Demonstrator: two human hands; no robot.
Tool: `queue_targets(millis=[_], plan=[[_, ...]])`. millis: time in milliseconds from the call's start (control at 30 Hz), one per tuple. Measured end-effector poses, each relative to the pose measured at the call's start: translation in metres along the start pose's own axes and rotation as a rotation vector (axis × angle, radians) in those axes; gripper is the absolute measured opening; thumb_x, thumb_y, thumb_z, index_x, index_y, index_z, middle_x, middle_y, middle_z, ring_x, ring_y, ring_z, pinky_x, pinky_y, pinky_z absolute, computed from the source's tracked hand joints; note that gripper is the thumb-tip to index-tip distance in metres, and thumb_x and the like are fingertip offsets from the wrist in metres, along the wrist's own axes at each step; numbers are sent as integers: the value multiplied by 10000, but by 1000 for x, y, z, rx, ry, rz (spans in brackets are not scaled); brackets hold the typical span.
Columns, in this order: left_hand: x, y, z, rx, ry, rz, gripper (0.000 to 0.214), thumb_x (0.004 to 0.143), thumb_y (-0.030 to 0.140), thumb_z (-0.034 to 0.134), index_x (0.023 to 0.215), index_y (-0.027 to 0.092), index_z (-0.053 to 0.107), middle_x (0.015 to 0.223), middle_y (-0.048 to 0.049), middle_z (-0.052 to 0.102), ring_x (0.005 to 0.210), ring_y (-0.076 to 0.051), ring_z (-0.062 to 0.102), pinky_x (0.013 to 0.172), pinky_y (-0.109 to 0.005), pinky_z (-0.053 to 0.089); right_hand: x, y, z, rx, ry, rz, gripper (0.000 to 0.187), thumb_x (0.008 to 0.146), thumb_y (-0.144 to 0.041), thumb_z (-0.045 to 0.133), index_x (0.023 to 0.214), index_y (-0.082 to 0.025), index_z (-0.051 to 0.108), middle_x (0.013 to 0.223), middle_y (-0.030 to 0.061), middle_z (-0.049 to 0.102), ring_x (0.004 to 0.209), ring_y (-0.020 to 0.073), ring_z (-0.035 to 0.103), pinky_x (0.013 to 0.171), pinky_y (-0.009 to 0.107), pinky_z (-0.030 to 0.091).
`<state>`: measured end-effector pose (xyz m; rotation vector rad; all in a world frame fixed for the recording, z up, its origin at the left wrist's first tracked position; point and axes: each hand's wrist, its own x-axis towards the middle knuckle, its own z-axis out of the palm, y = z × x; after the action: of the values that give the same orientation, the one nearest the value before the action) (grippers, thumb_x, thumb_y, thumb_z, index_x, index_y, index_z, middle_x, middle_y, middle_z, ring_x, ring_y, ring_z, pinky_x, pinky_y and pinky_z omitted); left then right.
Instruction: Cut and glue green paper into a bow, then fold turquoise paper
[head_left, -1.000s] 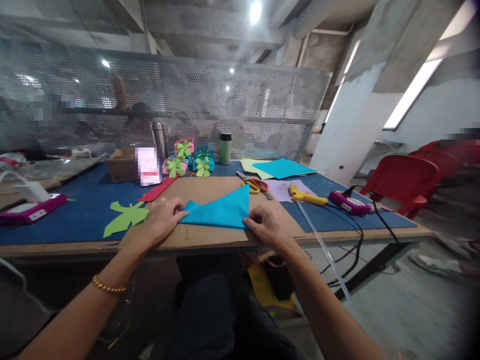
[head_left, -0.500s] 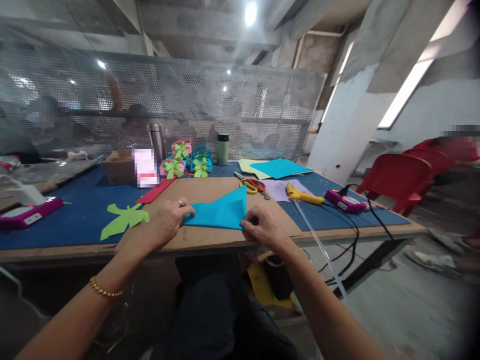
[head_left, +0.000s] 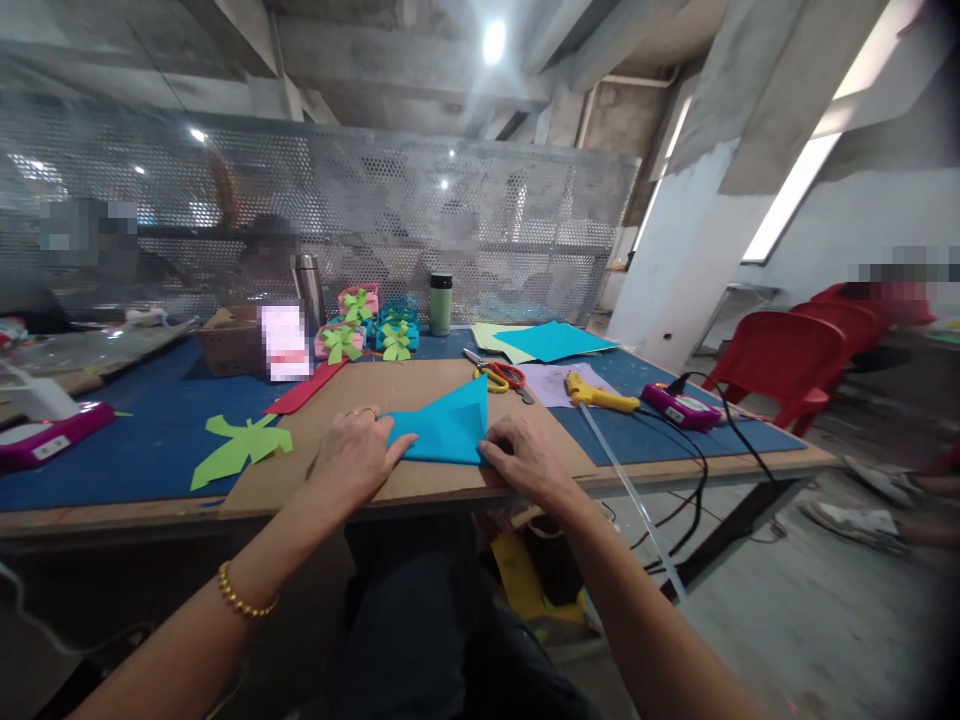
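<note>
A folded blue paper triangle (head_left: 448, 430) lies on a brown cardboard sheet (head_left: 420, 385) on the blue-topped table. My left hand (head_left: 356, 455) rests on its left tip, fingers stretched flat and pressing down. My right hand (head_left: 525, 458) sits at the paper's lower right corner, fingers curled and pinching the edge. A gold bracelet is on my left wrist.
A green paper cut-out (head_left: 236, 447) lies left of the cardboard. Red-and-yellow scissors (head_left: 501, 375), a yellow glue gun (head_left: 600, 394) with cable, spare paper sheets (head_left: 555, 340), small decorated boxes (head_left: 366, 335), a green flask (head_left: 440, 303). Red chairs (head_left: 795, 362) at right. People sit behind the mesh screen.
My left hand slid rightward along the blue paper, which now looks narrower and more folded. My right hand stayed at the right corner. The camera view shifted slightly.
</note>
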<state>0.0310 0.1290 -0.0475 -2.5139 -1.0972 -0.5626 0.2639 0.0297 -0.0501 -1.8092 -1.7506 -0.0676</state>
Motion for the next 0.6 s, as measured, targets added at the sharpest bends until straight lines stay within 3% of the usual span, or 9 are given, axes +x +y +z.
queue_targets(millis=[233, 433, 533, 600], plan=[[1, 5, 1, 49, -6, 9, 409, 955, 511, 520, 959, 131, 671, 965, -149, 654, 950, -314, 622, 770, -392, 414, -1, -1, 1, 37, 27, 31, 123, 770, -204, 672, 666, -193, 607, 767, 26, 655, 771, 195, 577, 711, 312, 378], [6, 13, 8, -58, -59, 114, 240, 997, 275, 485, 1103, 233, 696, 1043, -100, 645, 965, -273, 618, 779, -373, 399, -4, 0, 4, 80, 56, 31, 53, 742, -170, 690, 763, -192, 647, 807, 26, 687, 798, 204, 609, 720, 314, 408], [6, 13, 10, -75, -51, 142, 315, 1013, 255, 434, 1162, 306, 706, 1064, -96, 631, 927, -256, 614, 758, -363, 387, -5, 1, 5, 121, 64, 15, 381, 733, -126, 694, 1103, -211, 659, 858, 3, 713, 811, 192, 632, 741, 307, 435], [5, 11, 11, -77, -41, 157, 343, 1018, 258, 413, 1183, 320, 707, 1073, -103, 624, 921, -252, 609, 756, -359, 383, -6, 3, 5, 143, 65, -37, 460, 773, -122, 672, 1213, -254, 647, 916, 0, 733, 858, 195, 643, 783, 317, 446]])
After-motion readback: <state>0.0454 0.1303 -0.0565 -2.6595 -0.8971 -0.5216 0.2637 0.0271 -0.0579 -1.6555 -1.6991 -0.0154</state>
